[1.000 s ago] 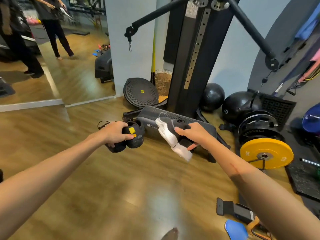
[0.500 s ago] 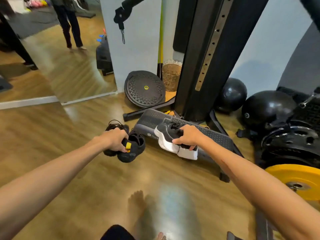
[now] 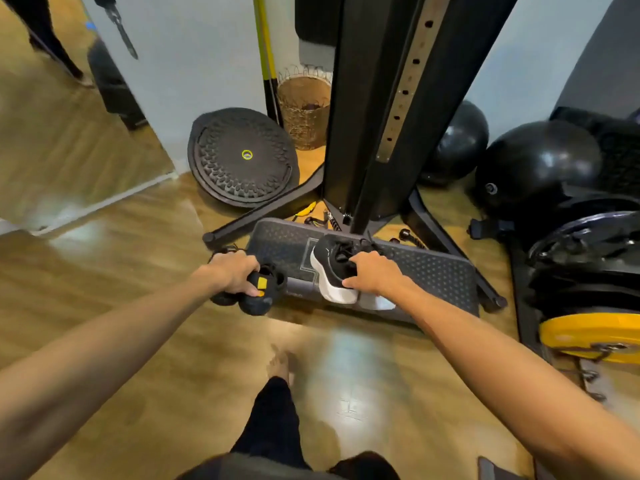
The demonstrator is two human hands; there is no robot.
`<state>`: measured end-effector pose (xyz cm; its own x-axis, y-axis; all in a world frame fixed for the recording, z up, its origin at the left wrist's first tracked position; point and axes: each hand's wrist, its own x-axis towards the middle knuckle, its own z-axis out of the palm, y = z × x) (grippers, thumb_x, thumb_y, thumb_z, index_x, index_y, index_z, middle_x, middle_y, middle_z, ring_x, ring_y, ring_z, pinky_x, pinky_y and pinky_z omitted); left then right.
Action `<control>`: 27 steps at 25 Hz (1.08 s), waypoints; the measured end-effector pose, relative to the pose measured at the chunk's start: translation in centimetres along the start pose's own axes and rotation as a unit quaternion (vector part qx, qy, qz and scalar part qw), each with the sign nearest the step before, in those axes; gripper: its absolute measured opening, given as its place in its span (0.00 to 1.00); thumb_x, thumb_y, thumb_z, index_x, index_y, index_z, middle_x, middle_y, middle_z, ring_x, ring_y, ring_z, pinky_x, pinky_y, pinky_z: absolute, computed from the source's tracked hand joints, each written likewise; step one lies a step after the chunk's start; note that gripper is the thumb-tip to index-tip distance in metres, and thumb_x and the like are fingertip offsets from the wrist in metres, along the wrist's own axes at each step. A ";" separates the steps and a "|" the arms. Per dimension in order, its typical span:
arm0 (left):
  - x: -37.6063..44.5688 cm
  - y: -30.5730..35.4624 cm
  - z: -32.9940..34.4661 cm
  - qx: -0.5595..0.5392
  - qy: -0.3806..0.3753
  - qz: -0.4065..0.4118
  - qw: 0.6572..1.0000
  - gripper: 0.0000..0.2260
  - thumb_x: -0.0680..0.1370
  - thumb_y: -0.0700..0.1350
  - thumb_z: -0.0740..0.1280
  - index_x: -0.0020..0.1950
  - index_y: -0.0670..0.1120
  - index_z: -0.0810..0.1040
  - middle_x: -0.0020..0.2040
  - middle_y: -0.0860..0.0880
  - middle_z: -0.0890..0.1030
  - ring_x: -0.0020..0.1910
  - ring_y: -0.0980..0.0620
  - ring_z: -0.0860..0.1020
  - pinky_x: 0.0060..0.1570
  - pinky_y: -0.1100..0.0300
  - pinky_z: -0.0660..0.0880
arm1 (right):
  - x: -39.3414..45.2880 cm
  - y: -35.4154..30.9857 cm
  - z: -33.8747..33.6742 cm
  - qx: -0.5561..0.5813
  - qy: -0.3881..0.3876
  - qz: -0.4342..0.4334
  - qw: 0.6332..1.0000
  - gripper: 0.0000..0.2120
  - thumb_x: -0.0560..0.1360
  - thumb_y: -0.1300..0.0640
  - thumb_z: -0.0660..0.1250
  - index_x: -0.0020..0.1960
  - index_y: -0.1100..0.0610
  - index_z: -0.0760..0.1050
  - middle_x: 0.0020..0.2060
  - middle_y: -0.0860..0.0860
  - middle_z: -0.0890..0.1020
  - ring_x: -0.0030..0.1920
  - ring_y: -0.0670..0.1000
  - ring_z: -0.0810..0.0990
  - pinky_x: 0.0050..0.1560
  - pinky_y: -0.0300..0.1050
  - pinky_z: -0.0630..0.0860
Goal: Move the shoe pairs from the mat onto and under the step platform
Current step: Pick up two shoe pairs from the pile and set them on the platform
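A grey-black step platform (image 3: 433,271) lies on the wood floor in front of a black cable machine. My left hand (image 3: 232,271) grips a pair of black shoes with yellow tabs (image 3: 266,289), held just off the platform's left front corner. My right hand (image 3: 374,275) grips a pair of black shoes with white soles (image 3: 332,271) over the platform's front middle. Whether their soles touch the platform surface is unclear.
The cable machine's column (image 3: 374,109) and floor legs flank the platform. A round black balance disc (image 3: 242,157), a wicker basket (image 3: 304,109), black balls (image 3: 533,161) and weight plates including a yellow one (image 3: 588,336) crowd the back and right. My bare foot (image 3: 280,362) stands on the floor.
I have stepped closer and bent down over the platform. Both hands have carried their shoe pairs forward and lower, the white-soled pair now over the platform's top.
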<state>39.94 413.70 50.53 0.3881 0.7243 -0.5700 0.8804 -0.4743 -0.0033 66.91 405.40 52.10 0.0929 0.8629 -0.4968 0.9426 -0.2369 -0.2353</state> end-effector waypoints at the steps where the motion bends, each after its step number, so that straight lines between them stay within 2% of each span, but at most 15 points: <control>1: 3.0 -0.7 -1.0 0.014 0.005 -0.001 1.000 0.25 0.71 0.60 0.71 0.64 0.52 0.73 0.60 0.46 0.76 0.61 0.44 0.76 0.50 0.53 0.71 | 2.5 0.1 -0.6 0.000 -0.007 0.014 1.000 0.22 0.72 0.46 0.69 0.64 0.52 0.75 0.58 0.57 0.79 0.58 0.61 0.78 0.53 0.52 0.74; 5: 13.9 -2.6 -2.3 0.043 0.035 0.037 0.998 0.18 0.73 0.54 0.71 0.60 0.50 0.75 0.58 0.46 0.77 0.60 0.45 0.75 0.51 0.52 0.73 | 12.3 0.9 -0.9 0.025 -0.007 0.041 0.999 0.21 0.74 0.50 0.67 0.66 0.51 0.74 0.59 0.58 0.79 0.60 0.61 0.77 0.55 0.54 0.74; 8: 21.9 -3.6 1.1 0.117 0.063 0.061 0.989 0.17 0.76 0.52 0.67 0.63 0.50 0.72 0.59 0.48 0.75 0.61 0.47 0.73 0.50 0.53 0.74 | 20.5 2.8 1.8 0.062 -0.011 0.057 0.996 0.18 0.76 0.52 0.66 0.65 0.51 0.75 0.59 0.57 0.79 0.60 0.61 0.76 0.57 0.55 0.75; 10: 26.9 -4.1 4.1 0.136 0.076 0.078 0.985 0.16 0.76 0.50 0.66 0.63 0.50 0.73 0.58 0.48 0.75 0.60 0.47 0.73 0.46 0.53 0.75 | 26.1 4.2 4.7 0.048 -0.019 0.044 0.998 0.16 0.77 0.52 0.65 0.65 0.52 0.74 0.58 0.58 0.79 0.60 0.62 0.76 0.56 0.55 0.74; 11: 29.0 -4.1 5.7 0.135 0.101 0.096 0.981 0.15 0.74 0.50 0.69 0.59 0.49 0.75 0.54 0.47 0.76 0.57 0.46 0.75 0.41 0.53 0.76 | 28.5 4.9 6.5 0.027 -0.016 0.043 0.999 0.16 0.78 0.52 0.64 0.64 0.52 0.74 0.58 0.58 0.79 0.60 0.62 0.76 0.55 0.55 0.74; 13: 32.5 -4.2 8.6 0.136 0.115 0.139 0.974 0.17 0.61 0.46 0.81 0.45 0.45 0.81 0.40 0.44 0.79 0.42 0.44 0.81 0.24 0.56 0.74 | 32.1 5.8 10.2 -0.031 -0.004 0.029 0.999 0.15 0.79 0.51 0.63 0.65 0.53 0.72 0.57 0.60 0.79 0.59 0.62 0.75 0.52 0.54 0.74; 14: 33.9 -4.2 10.0 0.137 0.131 0.143 0.971 0.19 0.53 0.45 0.83 0.39 0.44 0.81 0.35 0.44 0.78 0.35 0.43 0.80 0.18 0.59 0.70 | 33.3 6.2 12.0 -0.055 0.008 0.025 0.998 0.15 0.80 0.51 0.61 0.66 0.53 0.71 0.56 0.60 0.78 0.59 0.62 0.74 0.50 0.54 0.75; 15: 35.4 -4.2 11.6 0.126 0.152 0.133 0.971 0.20 0.51 0.43 0.84 0.36 0.43 0.81 0.33 0.43 0.78 0.33 0.43 0.80 0.16 0.60 0.69 | 34.4 6.6 14.1 -0.072 0.017 0.025 0.997 0.16 0.81 0.51 0.61 0.67 0.53 0.70 0.56 0.61 0.78 0.59 0.62 0.74 0.49 0.54 0.75; 16: 36.7 -4.1 13.4 0.113 0.143 0.122 0.976 0.19 0.53 0.43 0.83 0.38 0.43 0.81 0.35 0.43 0.78 0.36 0.42 0.81 0.18 0.59 0.71 | 35.2 7.0 16.2 -0.077 0.018 0.030 0.996 0.16 0.81 0.52 0.60 0.67 0.53 0.68 0.56 0.61 0.77 0.60 0.61 0.73 0.48 0.54 0.75; 17: 37.9 -4.2 14.9 0.095 0.115 0.104 0.983 0.17 0.60 0.43 0.81 0.45 0.43 0.81 0.40 0.42 0.79 0.42 0.42 0.80 0.23 0.56 0.75 | 35.8 7.4 18.1 -0.071 0.018 0.038 0.997 0.16 0.81 0.52 0.59 0.68 0.53 0.67 0.57 0.61 0.76 0.60 0.61 0.72 0.48 0.54 0.75; 19: 39.4 -4.4 17.8 0.063 0.071 0.031 0.995 0.15 0.74 0.45 0.70 0.60 0.45 0.76 0.55 0.43 0.76 0.58 0.44 0.74 0.39 0.50 0.78 | 36.5 8.0 21.0 -0.040 0.005 0.063 0.997 0.16 0.82 0.53 0.59 0.69 0.53 0.67 0.59 0.60 0.74 0.63 0.61 0.70 0.49 0.54 0.75; 20: 39.6 -4.5 18.9 0.063 0.041 0.016 0.997 0.15 0.77 0.46 0.65 0.63 0.46 0.72 0.59 0.44 0.73 0.61 0.45 0.71 0.44 0.50 0.77 | 36.6 8.1 22.1 -0.022 -0.008 0.073 0.997 0.16 0.82 0.53 0.59 0.69 0.53 0.67 0.60 0.60 0.73 0.65 0.61 0.68 0.49 0.54 0.75; 24: 39.7 -4.1 20.1 0.059 -0.035 0.008 0.998 0.18 0.78 0.47 0.63 0.67 0.48 0.67 0.63 0.45 0.68 0.66 0.46 0.67 0.52 0.49 0.75 | 36.0 8.2 24.2 0.054 -0.080 0.091 0.991 0.15 0.80 0.54 0.62 0.66 0.54 0.71 0.64 0.57 0.65 0.69 0.57 0.62 0.58 0.55 0.74; 27: 40.0 -3.6 19.9 0.084 -0.065 0.006 0.994 0.21 0.78 0.55 0.63 0.68 0.50 0.67 0.64 0.46 0.67 0.66 0.46 0.69 0.54 0.50 0.75 | 36.0 7.4 24.4 0.074 -0.117 0.087 0.987 0.17 0.81 0.48 0.60 0.66 0.54 0.71 0.64 0.56 0.63 0.69 0.57 0.61 0.62 0.55 0.71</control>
<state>46.90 434.42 11.34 0.3509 0.6522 -0.6719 0.8135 -0.5677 -0.1262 69.42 423.84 12.08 0.1565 0.6812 -0.7152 0.8600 -0.4500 -0.2404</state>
